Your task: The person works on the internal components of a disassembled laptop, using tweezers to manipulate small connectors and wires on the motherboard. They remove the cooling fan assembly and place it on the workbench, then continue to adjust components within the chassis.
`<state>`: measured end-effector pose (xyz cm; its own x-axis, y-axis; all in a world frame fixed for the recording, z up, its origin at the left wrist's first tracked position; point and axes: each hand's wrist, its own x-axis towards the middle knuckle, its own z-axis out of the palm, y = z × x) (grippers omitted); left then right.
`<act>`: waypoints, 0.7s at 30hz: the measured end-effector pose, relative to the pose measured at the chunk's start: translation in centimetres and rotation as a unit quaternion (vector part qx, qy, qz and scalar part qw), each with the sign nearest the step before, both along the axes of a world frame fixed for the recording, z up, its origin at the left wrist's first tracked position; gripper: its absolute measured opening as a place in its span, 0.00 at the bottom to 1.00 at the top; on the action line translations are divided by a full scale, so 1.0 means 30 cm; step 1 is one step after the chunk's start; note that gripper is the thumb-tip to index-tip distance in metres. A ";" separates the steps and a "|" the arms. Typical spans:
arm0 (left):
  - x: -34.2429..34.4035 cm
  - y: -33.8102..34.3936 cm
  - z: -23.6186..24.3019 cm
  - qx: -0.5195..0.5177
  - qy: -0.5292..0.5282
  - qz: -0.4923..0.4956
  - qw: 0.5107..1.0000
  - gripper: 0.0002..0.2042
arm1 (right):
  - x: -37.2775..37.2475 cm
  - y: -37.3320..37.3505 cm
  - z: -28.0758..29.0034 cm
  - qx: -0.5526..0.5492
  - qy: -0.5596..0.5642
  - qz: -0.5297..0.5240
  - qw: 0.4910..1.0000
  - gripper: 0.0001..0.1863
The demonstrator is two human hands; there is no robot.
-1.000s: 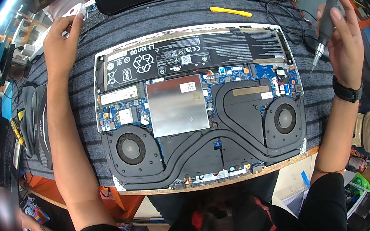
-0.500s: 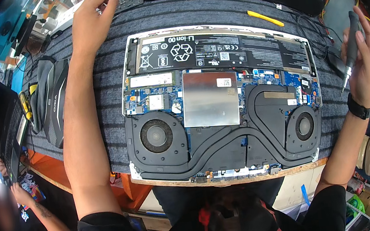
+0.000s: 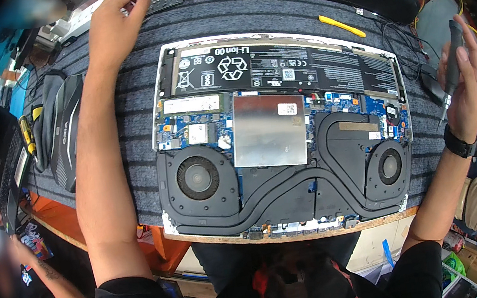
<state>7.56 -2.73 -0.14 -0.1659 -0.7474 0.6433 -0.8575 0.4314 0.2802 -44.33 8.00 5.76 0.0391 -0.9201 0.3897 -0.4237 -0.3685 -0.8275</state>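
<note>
Currently, opened laptop [image 3: 269,131] is lying on striped surface [image 3: 138,126], battery [image 3: 300,67] occupying far side, fans [image 3: 197,178] occupying near side. Right hand [image 3: 466,92] is gripping screwdriver [image 3: 452,68], bit pointing downward. Left hand [image 3: 118,25] is hovering beyond far left corner, fingers curved; cannot tell whether clamping anything. Yellow tool [image 3: 342,26] is lying beyond battery.

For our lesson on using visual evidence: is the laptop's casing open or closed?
Open. The laptop has its insides exposed: the black battery, blue circuit board and two round fans are in plain view.
</note>
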 end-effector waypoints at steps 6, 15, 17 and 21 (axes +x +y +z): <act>0.010 0.005 0.000 0.012 0.012 -0.010 1.000 0.11 | 0.045 -0.001 -0.021 -0.079 0.019 -0.060 0.995 0.29; -0.021 0.037 0.008 0.038 0.011 0.005 0.999 0.11 | 0.088 0.118 0.038 -0.081 0.327 -0.015 0.941 0.27; -0.020 0.045 0.016 0.020 -0.012 0.005 1.000 0.10 | 0.069 0.138 0.054 -0.006 0.374 -0.028 0.927 0.28; 0.005 0.017 0.010 -0.027 -0.006 -0.041 0.999 0.10 | 0.067 0.156 0.084 0.106 0.366 -0.010 0.924 0.27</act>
<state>7.73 -2.21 0.15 -0.2329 -0.6951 0.6801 -0.8217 0.5147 0.2447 -42.31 12.69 8.29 0.2031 -0.9762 0.0763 -0.9039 -0.2169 -0.3685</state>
